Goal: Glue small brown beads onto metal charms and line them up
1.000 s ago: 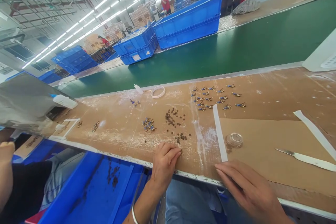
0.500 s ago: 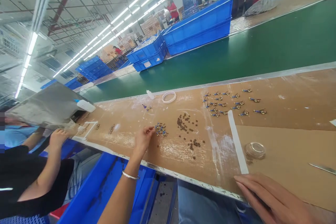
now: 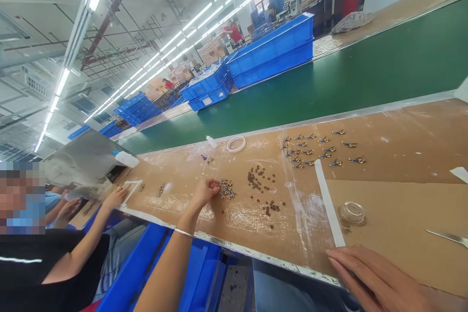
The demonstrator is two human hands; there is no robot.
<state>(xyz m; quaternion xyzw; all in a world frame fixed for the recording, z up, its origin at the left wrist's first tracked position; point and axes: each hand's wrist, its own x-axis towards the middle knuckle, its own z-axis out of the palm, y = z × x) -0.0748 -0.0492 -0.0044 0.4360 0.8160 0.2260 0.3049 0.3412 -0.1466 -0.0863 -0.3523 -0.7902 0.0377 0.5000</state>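
My left hand (image 3: 205,192) is at the left edge of a tight cluster of small blue-and-gold figure-like pieces (image 3: 228,189). Its thumb and fingertips are pinched together; whatever lies between them is too small to make out. Right of the cluster are many small dark brown discs (image 3: 258,178), loosely scattered. At the lower right my right hand (image 3: 376,273) rests near the table's front edge, fingers stretched out and holding nothing. Its fingertips are close to the lower end of a white tape strip (image 3: 329,204). Farther back, more blue-and-gold pieces (image 3: 306,151) lie spread in loose rows.
A clear round dish (image 3: 353,213) and a pointed metal tool (image 3: 444,237) lie at right. A tape roll (image 3: 236,144) and small white bottle (image 3: 211,141) stand near the green conveyor belt (image 3: 351,73). Blue crates (image 3: 272,53) line its far side. A co-worker's arm (image 3: 86,239) reaches in from the left.
The camera view has shifted slightly, bringing more of the co-workers at left into sight. My left hand stays at the cluster's left edge, still pinched. My right hand has hardly moved.
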